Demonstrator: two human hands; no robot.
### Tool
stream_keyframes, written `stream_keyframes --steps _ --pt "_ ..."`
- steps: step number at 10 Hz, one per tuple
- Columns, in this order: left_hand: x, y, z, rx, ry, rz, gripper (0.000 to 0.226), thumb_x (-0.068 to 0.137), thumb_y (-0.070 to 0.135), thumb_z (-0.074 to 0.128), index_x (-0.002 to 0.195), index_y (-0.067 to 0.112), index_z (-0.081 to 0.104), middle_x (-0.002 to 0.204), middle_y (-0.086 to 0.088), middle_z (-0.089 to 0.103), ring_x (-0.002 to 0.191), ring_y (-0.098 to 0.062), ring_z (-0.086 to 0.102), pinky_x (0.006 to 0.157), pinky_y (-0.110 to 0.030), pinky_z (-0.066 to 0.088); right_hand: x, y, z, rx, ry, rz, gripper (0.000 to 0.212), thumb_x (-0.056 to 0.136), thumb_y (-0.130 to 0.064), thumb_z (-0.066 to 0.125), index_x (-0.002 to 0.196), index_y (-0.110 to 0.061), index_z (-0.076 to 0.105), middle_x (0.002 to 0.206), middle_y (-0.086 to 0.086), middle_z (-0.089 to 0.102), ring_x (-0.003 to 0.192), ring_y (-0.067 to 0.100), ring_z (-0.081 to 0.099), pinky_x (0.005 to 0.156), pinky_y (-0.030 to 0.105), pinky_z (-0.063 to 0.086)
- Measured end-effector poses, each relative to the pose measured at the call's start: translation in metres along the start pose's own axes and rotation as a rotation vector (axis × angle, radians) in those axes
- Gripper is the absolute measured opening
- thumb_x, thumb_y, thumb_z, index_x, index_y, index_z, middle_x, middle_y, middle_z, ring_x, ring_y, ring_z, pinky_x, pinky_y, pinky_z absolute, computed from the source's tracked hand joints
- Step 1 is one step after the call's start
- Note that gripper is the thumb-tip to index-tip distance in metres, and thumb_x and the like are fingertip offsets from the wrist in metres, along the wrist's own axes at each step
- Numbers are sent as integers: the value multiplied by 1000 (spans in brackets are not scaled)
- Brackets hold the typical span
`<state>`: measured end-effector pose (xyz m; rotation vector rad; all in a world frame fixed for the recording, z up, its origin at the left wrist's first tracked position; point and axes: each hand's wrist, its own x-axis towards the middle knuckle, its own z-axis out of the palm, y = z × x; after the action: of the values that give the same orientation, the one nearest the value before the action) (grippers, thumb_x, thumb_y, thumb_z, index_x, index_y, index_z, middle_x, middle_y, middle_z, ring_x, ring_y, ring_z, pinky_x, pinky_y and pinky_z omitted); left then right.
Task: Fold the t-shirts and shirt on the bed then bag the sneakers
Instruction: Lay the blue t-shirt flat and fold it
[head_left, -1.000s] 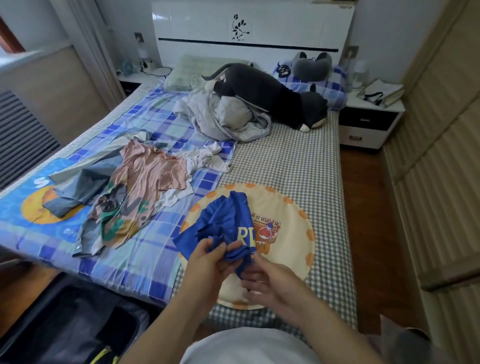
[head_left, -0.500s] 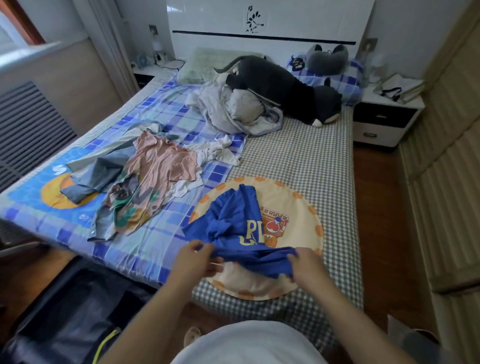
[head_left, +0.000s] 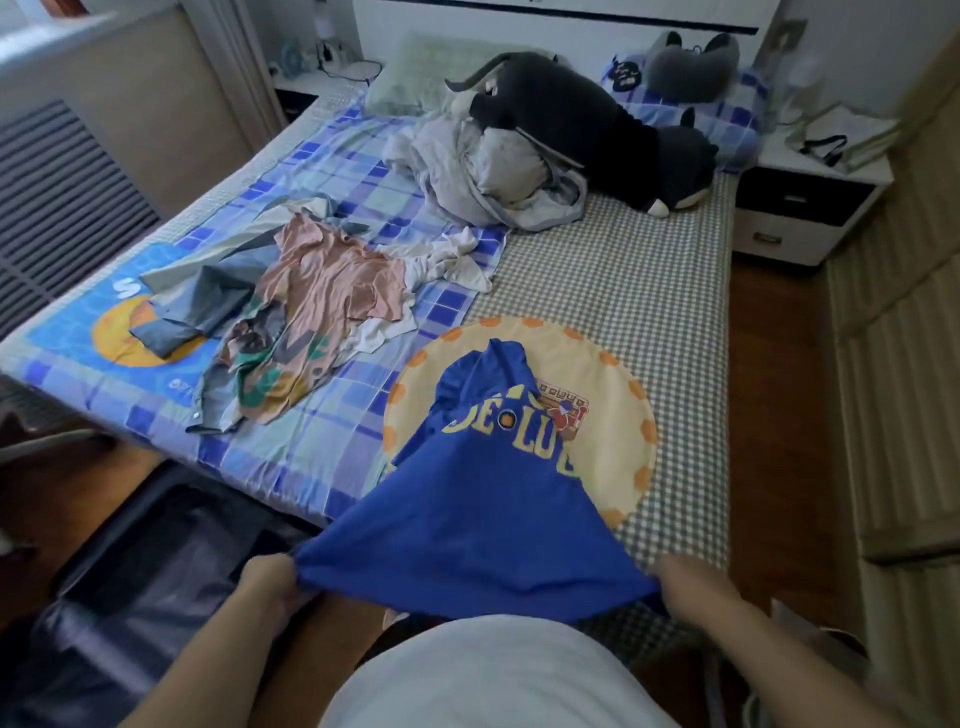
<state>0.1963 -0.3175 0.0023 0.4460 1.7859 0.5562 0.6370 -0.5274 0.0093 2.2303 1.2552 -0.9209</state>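
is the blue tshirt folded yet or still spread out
Spread, not folded: the blue t-shirt is stretched between the left hand and right hand.

One blue t-shirt (head_left: 483, 519) is stretched over the round cushion (head_left: 613, 374), the only one on the bed (head_left: 623, 270). Left of that cushion lies one heap of about four loose garments (head_left: 291, 332); the exact number is unclear. Beyond it lie one grey bundle (head_left: 493, 176) and one dark plush toy (head_left: 597, 124).
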Motion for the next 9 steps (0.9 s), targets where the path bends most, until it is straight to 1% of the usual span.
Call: stream_keyframes --steps 1,2,3,4,5,6,7,8,9 --pt "8 2 -10 -70 38 47 41 103 0 38 143 -8 45 96 -10 60 85 -22 62 64 -29 61 -11 -17 -6 252 450 79 11 97 -14 50 105 -19 57 80 -4 59 67 17 56 58 33 42" --pt "-13 41 -4 -253 -9 143 47 107 7 31 153 -4 32 152 -22 45 140 -32 47 109 -38 42 -6 -43 -52 551 691 159 7 97 -12 56 103 -15 55 66 -2 53 55 19 51 49 31 34" --pt "2 105 19 -243 -40 157 48 107 6 27 155 1 30 160 -16 36 145 -30 40 113 -37 40 39 -45 -109 656 407 300 3 91 -8 62 94 -8 63 69 7 68 57 25 68 53 41 59" --pt "-16 221 73 -417 -185 178 36 106 2 30 134 0 51 119 -13 67 101 -22 65 75 -22 58 64 -25 -222 792 470 370 8 91 2 55 86 -2 60 79 17 69 63 31 71 65 46 63" --pt "-106 379 120 -524 -476 522 20 106 -3 33 111 7 50 63 8 71 64 -8 65 65 -18 56 53 10 -384 1247 778 336 17 95 -6 44 97 -4 61 90 16 65 68 30 68 58 33 62" --pt "-187 521 141 -675 -671 701 27 105 1 28 113 8 53 114 -13 68 88 -22 69 87 -36 58 21 59 -529 1236 1178 285 33 85 -25 39 98 -16 68 91 9 69 75 29 66 71 42 63" --pt "-236 606 135 -795 -722 797 23 104 6 32 99 12 54 117 -18 61 107 -33 66 80 -51 57 -75 53 -587 1145 1513 261 27 87 -16 43 96 -14 69 94 12 70 84 32 67 75 40 55" --pt "-269 626 118 -868 -764 803 22 104 8 33 96 11 54 107 -16 64 98 -33 67 76 -49 59 -151 23 -575 973 1700 176 26 91 -7 44 99 -7 68 97 17 67 91 34 62 72 34 42" --pt "-258 614 108 -857 -782 806 25 102 6 29 97 8 54 98 -18 64 96 -32 66 86 -49 57 -156 14 -532 853 1755 95 28 93 -3 44 105 -6 69 108 22 68 98 40 61 74 36 39"
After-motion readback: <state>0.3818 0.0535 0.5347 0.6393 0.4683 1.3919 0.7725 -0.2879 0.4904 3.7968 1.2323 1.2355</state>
